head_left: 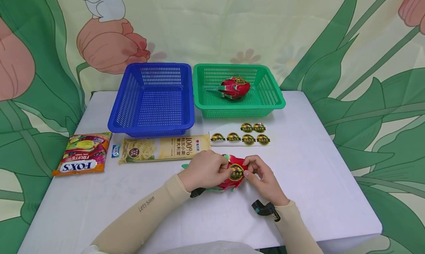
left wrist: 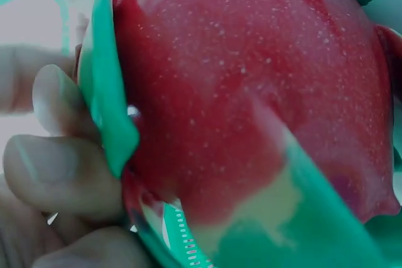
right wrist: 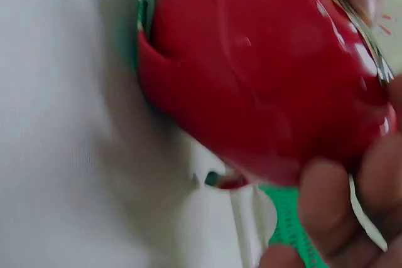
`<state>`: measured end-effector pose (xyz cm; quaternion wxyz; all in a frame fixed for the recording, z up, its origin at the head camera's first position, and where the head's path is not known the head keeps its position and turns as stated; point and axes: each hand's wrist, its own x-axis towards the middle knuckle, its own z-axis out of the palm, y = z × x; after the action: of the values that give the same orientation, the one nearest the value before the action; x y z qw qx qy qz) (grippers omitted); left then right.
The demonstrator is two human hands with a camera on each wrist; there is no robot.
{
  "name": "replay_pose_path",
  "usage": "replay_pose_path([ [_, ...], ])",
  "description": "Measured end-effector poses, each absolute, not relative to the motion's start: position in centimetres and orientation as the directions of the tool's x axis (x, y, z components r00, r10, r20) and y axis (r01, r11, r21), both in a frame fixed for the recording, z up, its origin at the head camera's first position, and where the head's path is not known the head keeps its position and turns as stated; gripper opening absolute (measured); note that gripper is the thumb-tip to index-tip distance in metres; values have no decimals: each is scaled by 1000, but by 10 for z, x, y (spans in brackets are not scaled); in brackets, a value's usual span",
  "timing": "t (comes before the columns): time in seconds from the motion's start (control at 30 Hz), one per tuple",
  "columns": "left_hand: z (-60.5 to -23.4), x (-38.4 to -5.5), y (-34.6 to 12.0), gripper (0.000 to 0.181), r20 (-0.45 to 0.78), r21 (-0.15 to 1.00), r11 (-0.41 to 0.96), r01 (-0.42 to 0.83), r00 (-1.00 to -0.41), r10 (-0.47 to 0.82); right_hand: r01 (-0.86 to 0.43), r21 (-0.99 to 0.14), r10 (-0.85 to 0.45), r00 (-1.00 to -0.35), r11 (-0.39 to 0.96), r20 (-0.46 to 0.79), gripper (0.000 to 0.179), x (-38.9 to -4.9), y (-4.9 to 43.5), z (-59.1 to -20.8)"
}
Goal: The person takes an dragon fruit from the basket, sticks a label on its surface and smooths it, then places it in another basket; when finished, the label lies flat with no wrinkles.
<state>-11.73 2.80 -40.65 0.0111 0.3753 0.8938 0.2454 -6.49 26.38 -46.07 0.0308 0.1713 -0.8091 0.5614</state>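
A red dragon fruit [head_left: 236, 160] with green leaf tips lies on the table between both hands. A round black-and-gold sticker [head_left: 237, 174] sits on its upper side. My left hand [head_left: 207, 170] holds the fruit from the left, its thumb and finger at the sticker's left edge. At the fruit's right end, my right hand [head_left: 265, 180] grips with curled fingers, its thumb by the sticker's right edge. In the left wrist view, fingers [left wrist: 59, 164] bend against the side of the fruit [left wrist: 239, 92]. The right wrist view shows fingertips [right wrist: 330, 202] on the glossy red skin [right wrist: 251, 86].
Behind stand a blue basket [head_left: 151, 130] and a green basket [head_left: 239, 113] holding another stickered dragon fruit [head_left: 235, 88]. A sticker sheet [head_left: 229, 143] bears several stickers. Left lie a pasta packet [head_left: 166, 148], a small blue packet [head_left: 115, 151] and a candy bag [head_left: 83, 154].
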Motion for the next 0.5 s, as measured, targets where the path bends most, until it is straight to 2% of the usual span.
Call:
replay_pose_path([
  [0.1, -406, -118, 28, 51, 157, 474, 601, 644, -733, 662, -285, -877, -127, -958, 386, 255, 13, -64, 253, -459],
  [0.23, -406, -118, 31, 53, 135, 468, 636, 614, -760, 635, -262, -841, -1, -955, 472, 297, 25, -63, 238, -457],
  [0.5, -405, -118, 30, 57, 147, 456, 632, 626, -754, 640, -280, -830, 12, -945, 482, 326, 16, -59, 230, -452],
])
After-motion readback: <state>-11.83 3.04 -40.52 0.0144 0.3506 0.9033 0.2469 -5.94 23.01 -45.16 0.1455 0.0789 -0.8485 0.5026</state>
